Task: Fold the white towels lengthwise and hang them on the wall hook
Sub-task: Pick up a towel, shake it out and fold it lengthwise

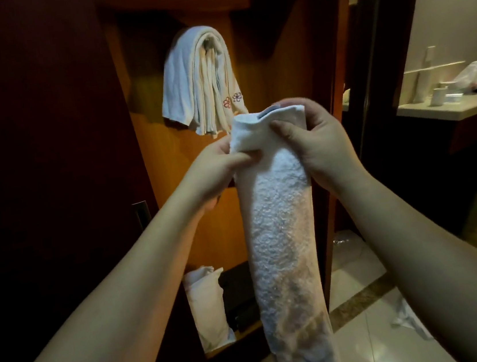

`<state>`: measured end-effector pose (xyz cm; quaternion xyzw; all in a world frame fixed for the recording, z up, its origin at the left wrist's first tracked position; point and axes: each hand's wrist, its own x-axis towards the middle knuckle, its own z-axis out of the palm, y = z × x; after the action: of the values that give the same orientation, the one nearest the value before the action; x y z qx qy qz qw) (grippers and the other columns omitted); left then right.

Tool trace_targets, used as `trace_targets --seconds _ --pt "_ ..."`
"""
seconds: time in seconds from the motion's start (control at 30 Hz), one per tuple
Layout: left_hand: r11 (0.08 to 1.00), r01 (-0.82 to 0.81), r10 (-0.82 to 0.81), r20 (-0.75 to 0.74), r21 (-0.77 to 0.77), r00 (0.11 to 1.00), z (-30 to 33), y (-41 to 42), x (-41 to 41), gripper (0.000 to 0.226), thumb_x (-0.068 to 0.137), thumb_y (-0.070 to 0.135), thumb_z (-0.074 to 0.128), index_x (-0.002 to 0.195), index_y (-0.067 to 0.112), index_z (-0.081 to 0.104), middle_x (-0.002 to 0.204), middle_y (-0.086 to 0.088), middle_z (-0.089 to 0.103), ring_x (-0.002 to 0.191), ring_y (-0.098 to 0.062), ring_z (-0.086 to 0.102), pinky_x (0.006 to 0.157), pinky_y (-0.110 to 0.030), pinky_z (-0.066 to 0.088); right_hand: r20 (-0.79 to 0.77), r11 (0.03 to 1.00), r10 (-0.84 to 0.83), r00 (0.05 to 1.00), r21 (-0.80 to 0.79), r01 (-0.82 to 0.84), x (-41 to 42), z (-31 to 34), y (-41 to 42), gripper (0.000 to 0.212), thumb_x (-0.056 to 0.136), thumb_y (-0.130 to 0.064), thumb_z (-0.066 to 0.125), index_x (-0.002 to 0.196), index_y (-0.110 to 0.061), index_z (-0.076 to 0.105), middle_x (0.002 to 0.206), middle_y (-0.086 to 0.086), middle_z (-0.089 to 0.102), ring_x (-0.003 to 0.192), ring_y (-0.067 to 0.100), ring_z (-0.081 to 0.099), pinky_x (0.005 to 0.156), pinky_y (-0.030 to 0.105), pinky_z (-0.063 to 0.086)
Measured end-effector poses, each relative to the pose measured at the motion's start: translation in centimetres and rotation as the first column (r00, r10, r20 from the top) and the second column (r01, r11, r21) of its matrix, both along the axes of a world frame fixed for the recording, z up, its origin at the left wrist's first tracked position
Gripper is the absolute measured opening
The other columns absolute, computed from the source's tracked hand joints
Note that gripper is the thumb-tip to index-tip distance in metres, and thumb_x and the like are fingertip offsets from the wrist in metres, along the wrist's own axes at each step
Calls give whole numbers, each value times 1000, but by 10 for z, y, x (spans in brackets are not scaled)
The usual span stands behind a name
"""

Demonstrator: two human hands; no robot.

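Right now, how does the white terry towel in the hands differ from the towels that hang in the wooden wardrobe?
The held white terry towel hangs as one long narrow strip, gripped at its top by the left hand and right hand; the hanging towels are several, draped double. The hanging ones show small embroidered flowers; the held one looks plain. Both look pale.

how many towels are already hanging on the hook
At least 2, hung together on the hook in the wooden closet: a white towel on the left and a flower-embroidered towel on the right. The folds between them may hide more.
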<state>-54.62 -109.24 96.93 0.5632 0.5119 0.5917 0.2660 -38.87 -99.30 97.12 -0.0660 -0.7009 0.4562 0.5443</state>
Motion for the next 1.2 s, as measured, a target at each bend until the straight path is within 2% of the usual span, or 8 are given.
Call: trace_targets --seconds 0.13,0.27,0.43,0.53,0.63,0.93,1.07,1.2 --pt "997 63 -65 56 38 996 2 0 -1 33 82 14 71 112 29 71 104 -2 76 99 -23 72 75 -31 59 -24 998 47 999 40 -46 8 4 2 46 85 -37 79 125 -46 59 104 -15 74 96 7 72 75 22 57" --pt "981 61 -39 121 -186 992 -13 9 4 43 87 2 59 125 22 65 111 -13 72 105 -35 66 86 -46 52 39 971 131 991 -208 -120 -7 -29 14 46 83 -20 77 126 -19 61 111 4 73 101 19 71 81 33 56" --pt "987 18 8 159 -158 987 -11 13 9 38 89 1 54 119 21 67 103 -8 75 97 -28 72 83 -41 58 -20 867 366 930 -357 -348 -2 -73 27 46 82 -20 79 126 -19 63 120 11 72 110 28 69 86 36 57" --pt "988 -18 58 258 -154 965 -5 23 6 27 91 1 55 109 17 68 86 -5 77 80 -21 75 69 -35 61 244 820 359 901 -543 -180 -2 -106 26 78 55 -37 94 121 -7 65 113 12 75 104 27 71 96 42 54" --pt "980 -87 137 293 -179 946 2 32 -4 24 90 1 59 105 17 68 80 -3 77 75 -19 75 66 -32 58 514 859 337 789 -511 -34 0 -133 26 102 36 -53 99 120 -4 68 115 11 74 107 28 72 102 47 53" --pt "949 -220 307 496 -227 812 11 58 -21 30 89 8 69 118 13 63 107 -10 73 97 -28 72 81 -45 59 495 760 518 697 -640 -111 -1 -141 26 41 82 -12 79 121 -8 65 123 14 70 115 30 67 104 43 51" --pt "938 -257 346 559 -234 753 17 68 -24 39 91 5 67 128 9 57 110 -13 70 98 -30 70 87 -49 58 456 709 562 690 -695 -119 9 -141 29 47 71 -18 76 116 -7 65 107 12 71 96 24 70 88 35 55" --pt "914 -269 401 580 -303 709 20 75 -25 26 91 1 66 115 7 57 104 -16 68 91 -32 70 79 -48 60 418 675 642 643 -707 -214 18 -137 32 53 74 -16 77 124 -9 62 114 10 73 109 27 69 94 39 56"
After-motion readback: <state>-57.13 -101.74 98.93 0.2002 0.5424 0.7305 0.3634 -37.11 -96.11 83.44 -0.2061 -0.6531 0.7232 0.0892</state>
